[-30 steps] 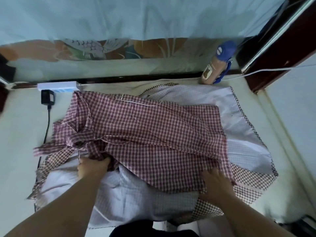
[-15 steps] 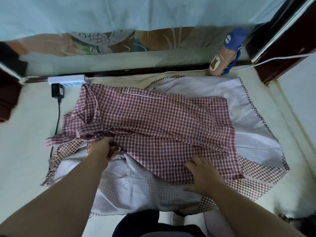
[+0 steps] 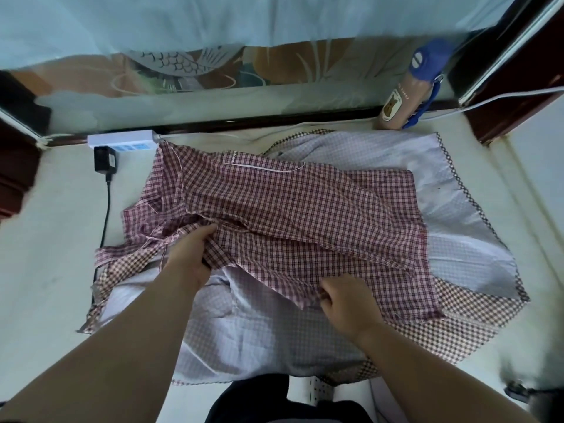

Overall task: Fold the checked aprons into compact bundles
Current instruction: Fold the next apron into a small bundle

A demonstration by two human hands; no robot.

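A power strip (image 3: 122,138) and a bottle (image 3: 396,105) sit at the back of your cream surface (image 3: 45,270). On it, the rumpled red checked apron (image 3: 305,224) overlies a paler apron (image 3: 244,331); your left hand (image 3: 189,257) grips its bunched side, and your right hand (image 3: 345,303) pinches its near edge.

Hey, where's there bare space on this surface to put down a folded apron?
Widest bare patch: the cream surface left of the red checked apron, beyond the black cord. A narrower strip lies right of the pale apron. The back edge is crowded by the power strip and bottle.
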